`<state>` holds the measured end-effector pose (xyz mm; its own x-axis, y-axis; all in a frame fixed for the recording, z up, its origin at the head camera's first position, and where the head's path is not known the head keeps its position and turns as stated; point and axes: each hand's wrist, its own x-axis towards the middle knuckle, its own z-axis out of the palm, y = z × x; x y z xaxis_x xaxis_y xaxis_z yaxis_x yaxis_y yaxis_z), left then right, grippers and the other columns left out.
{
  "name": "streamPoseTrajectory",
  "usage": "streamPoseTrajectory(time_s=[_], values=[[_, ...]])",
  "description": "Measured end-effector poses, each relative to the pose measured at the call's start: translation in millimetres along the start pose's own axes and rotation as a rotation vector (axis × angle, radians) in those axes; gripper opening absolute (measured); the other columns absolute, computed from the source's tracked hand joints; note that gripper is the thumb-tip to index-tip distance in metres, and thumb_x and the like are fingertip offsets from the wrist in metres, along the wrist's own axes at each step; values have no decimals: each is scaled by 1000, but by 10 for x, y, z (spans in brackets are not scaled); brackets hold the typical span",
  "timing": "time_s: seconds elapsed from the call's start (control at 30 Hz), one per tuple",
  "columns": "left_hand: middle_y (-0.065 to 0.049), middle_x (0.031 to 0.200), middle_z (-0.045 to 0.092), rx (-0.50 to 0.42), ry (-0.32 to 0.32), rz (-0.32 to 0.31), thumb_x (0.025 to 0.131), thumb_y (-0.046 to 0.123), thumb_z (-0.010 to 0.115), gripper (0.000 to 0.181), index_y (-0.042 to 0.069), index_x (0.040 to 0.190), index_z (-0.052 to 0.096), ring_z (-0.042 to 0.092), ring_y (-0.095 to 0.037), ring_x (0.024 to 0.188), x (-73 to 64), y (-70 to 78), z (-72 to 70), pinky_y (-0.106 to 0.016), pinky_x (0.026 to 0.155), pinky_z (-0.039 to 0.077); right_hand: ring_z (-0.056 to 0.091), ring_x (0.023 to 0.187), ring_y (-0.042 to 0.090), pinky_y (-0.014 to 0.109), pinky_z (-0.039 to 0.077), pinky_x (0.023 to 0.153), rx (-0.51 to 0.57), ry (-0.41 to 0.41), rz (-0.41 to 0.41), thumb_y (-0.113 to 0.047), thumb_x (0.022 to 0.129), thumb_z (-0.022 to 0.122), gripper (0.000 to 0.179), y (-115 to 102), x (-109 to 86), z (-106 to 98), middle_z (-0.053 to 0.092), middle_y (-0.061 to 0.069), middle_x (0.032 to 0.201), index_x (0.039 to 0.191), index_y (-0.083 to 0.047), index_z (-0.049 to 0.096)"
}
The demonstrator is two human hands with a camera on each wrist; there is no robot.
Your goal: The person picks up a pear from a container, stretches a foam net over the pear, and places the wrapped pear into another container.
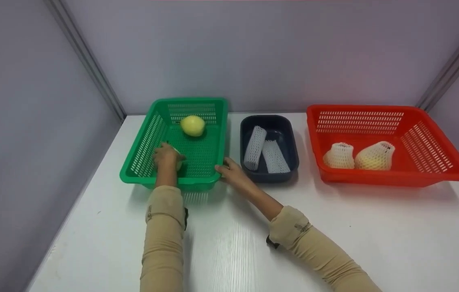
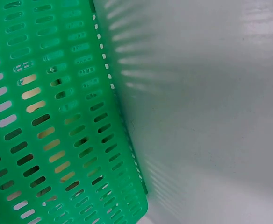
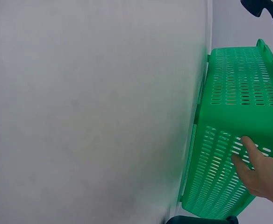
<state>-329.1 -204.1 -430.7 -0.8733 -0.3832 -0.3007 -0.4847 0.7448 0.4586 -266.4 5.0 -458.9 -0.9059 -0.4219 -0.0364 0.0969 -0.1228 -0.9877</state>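
A yellow pear [image 1: 178, 162] lies in the near left part of the green basket [image 1: 174, 180]. My left hand [image 1: 167, 156] reaches in over the near rim and holds this pear, covering most of it. Through the slots in the left wrist view only pale patches show, so the fingertips are hidden. At the basket's near right corner my right hand [image 1: 232, 172] grips the rim. Its thumb lies on the rim, and in the right wrist view two fingers [image 3: 252, 148] lie against the slotted outer wall. Farther back in the basket sits another yellow pear [image 1: 192, 125], stem to the left.
Right of the green basket stands a dark blue tray [image 1: 269, 177] holding two white foam net sleeves [image 1: 255, 148]. A red basket [image 1: 391, 178] at the right contains two pears in foam nets [image 1: 375, 157]. Grey panels [image 1: 233, 52] border the white table [image 1: 221, 243].
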Motion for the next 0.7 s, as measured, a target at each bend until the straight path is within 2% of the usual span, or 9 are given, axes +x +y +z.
streamPoseTrajectory(time_s=[0.17,0.33,0.6,0.7], values=[[-35,134,23,27,-24,12,87,30,62,82,-5,142,12,26,-49,123,-3,-4,2,-55,92,35,38,121,38,37,39,95,-4,1,-2,-9,97,42,48,1,-7,-1,35,28,132,138,10,23],[-33,135,24,-16,-43,17,86,28,63,79,-3,142,17,26,-49,123,11,-6,-11,-56,91,35,37,122,37,36,39,95,-8,8,10,-9,97,42,48,-12,-11,5,35,28,133,138,9,24],[-32,130,29,-88,-29,58,84,26,64,73,-3,138,25,30,-49,119,-22,4,-32,-57,88,36,39,121,38,35,40,94,-11,1,12,-9,98,41,48,-2,8,9,36,28,132,138,10,23],[-32,129,30,-122,1,63,84,26,65,74,-2,138,24,30,-48,119,-30,6,-36,-58,89,36,38,121,38,35,40,94,3,3,9,-8,98,41,48,11,14,16,35,29,132,138,11,22]])
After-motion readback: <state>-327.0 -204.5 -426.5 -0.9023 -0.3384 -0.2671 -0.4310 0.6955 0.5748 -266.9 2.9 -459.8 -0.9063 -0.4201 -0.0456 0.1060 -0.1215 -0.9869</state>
